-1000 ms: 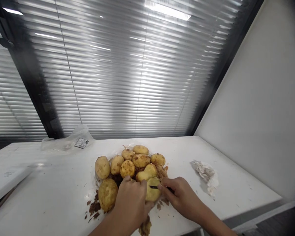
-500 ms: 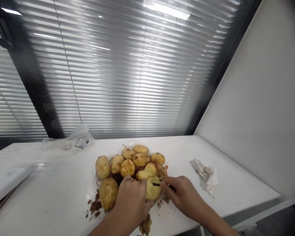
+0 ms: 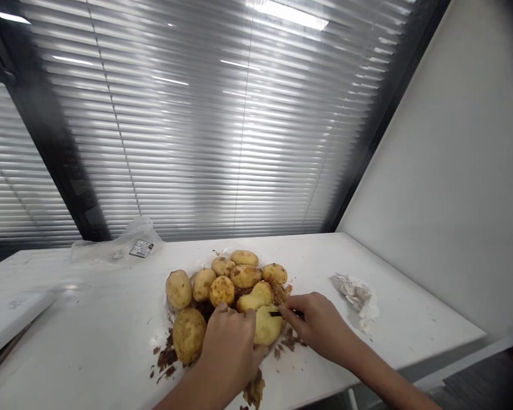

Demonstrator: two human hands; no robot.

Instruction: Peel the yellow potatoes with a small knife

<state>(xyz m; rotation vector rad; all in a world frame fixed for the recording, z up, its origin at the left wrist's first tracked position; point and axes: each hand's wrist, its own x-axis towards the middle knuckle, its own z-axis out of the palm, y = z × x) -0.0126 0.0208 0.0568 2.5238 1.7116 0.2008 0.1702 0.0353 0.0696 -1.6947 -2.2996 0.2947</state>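
Midway along the front edge of the white desk [image 3: 89,319], the left hand [image 3: 228,347] grips a smooth peeled potato [image 3: 267,326] beside a heap of rough potatoes [image 3: 222,287], while the right hand [image 3: 320,327] pinches a small knife [image 3: 276,314] against it, among brown peel scraps [image 3: 167,357].

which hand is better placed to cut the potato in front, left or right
Right, probably: the right hand holds the small knife, its blade at the potato, while the left hand grips that potato from the other side.

Plastic bag label [image 3: 141,248], print too small to read
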